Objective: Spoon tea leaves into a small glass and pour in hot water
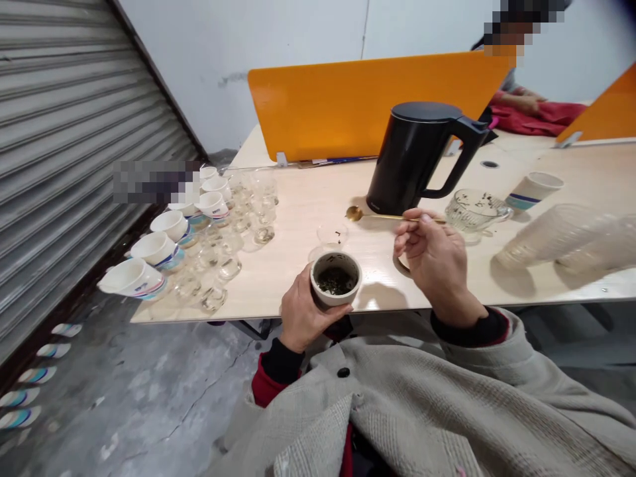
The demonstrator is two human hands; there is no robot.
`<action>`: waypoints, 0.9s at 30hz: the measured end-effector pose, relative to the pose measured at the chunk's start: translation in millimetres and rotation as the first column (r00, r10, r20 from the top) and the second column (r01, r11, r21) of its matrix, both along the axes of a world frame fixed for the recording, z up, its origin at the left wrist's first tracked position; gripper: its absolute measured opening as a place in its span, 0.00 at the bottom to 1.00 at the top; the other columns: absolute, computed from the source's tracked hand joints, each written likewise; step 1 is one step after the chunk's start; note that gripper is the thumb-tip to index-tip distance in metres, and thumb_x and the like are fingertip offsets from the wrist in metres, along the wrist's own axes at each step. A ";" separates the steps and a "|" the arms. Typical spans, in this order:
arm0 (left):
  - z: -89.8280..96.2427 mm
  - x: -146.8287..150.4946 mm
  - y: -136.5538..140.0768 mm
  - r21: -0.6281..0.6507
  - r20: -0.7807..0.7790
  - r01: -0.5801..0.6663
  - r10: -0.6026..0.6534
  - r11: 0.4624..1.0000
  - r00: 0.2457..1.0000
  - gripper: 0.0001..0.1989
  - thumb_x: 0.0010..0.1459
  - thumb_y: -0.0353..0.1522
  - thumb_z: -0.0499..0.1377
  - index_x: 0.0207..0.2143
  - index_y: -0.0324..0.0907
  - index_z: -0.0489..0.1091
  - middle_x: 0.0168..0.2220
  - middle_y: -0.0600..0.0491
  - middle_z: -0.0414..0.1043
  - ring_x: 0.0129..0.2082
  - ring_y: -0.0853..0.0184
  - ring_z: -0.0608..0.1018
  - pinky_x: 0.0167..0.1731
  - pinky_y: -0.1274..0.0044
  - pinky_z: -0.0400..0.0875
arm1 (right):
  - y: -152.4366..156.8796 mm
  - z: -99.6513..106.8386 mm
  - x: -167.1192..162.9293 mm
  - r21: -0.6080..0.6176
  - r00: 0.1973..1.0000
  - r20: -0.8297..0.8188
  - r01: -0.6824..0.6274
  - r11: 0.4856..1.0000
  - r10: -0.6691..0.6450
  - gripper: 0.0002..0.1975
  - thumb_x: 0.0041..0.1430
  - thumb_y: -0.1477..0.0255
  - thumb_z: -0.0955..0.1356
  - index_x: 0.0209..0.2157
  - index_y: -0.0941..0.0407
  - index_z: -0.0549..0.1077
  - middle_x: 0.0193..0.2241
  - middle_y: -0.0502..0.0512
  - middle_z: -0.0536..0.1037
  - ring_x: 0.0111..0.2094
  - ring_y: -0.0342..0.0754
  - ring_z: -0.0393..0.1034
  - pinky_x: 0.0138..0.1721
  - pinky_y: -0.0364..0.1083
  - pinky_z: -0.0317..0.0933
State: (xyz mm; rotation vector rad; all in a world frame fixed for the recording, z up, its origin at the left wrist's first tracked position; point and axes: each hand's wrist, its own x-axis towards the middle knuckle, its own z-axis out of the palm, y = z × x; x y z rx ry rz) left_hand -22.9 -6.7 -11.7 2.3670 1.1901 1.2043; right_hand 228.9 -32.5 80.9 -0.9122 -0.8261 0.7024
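My left hand (304, 310) is wrapped round a small pale cup (358, 281) near the table's front edge. Dark wet tea leaves (336, 281) lie inside it. A gold long-handled spoon (354, 213) is pinched between the thumb and fingers of my right hand (432, 260), its bowl pointing left. Under that hand shows a curved rim (400, 266); the rest of this item is hidden. Just beyond the cup sits a small clear dish (325, 233) with a few dark bits. A glass pitcher (472, 215) with leaf bits inside stands right of my right hand.
A black electric kettle (405, 159) stands before an orange divider (318, 112). Paper cups (149, 248) and small clear cups (229, 266) crowd the left end. A paper cup (536, 189) and stacked plastic cups (551, 232) are at right. Another person's hands (527, 103) rest beyond the divider.
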 end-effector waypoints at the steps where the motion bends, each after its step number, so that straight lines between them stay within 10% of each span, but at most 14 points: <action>1: -0.2 -0.3 0.3 0.005 -0.002 -0.007 0.007 1.000 1.000 0.53 0.48 0.60 0.72 0.67 0.44 0.59 0.59 0.39 0.79 0.56 0.47 0.84 0.51 0.60 0.82 | -4.7 4.0 8.6 0.030 0.997 0.017 0.073 0.997 -0.073 0.11 0.67 0.60 0.71 0.40 0.55 0.75 0.28 0.49 0.79 0.22 0.42 0.73 0.21 0.42 0.69; 9: -1.0 -0.7 1.8 -0.011 -0.001 -0.026 0.026 1.000 1.000 0.52 0.47 0.55 0.75 0.67 0.43 0.61 0.59 0.40 0.79 0.56 0.46 0.83 0.53 0.59 0.82 | -29.3 3.4 104.3 0.073 0.783 0.103 0.609 0.790 -0.613 0.07 0.68 0.64 0.66 0.40 0.51 0.73 0.29 0.52 0.78 0.23 0.44 0.73 0.20 0.43 0.68; 19: -0.6 -0.2 1.0 -0.029 -0.005 -0.024 0.024 0.999 1.000 0.53 0.46 0.57 0.75 0.67 0.44 0.60 0.60 0.40 0.78 0.58 0.46 0.83 0.54 0.59 0.82 | 9.9 -35.8 151.9 -0.255 0.790 0.190 0.614 0.747 -0.583 0.08 0.68 0.64 0.65 0.45 0.52 0.67 0.30 0.53 0.75 0.24 0.47 0.71 0.22 0.47 0.67; 27: -1.5 0.7 0.0 -0.029 0.015 -0.009 0.009 1.000 1.000 0.54 0.46 0.59 0.74 0.67 0.44 0.60 0.60 0.39 0.78 0.58 0.47 0.82 0.54 0.58 0.81 | -48.8 -45.9 87.1 -0.043 0.663 0.576 0.609 0.792 -0.478 0.26 0.68 0.61 0.68 0.63 0.52 0.65 0.32 0.51 0.80 0.22 0.47 0.73 0.24 0.47 0.68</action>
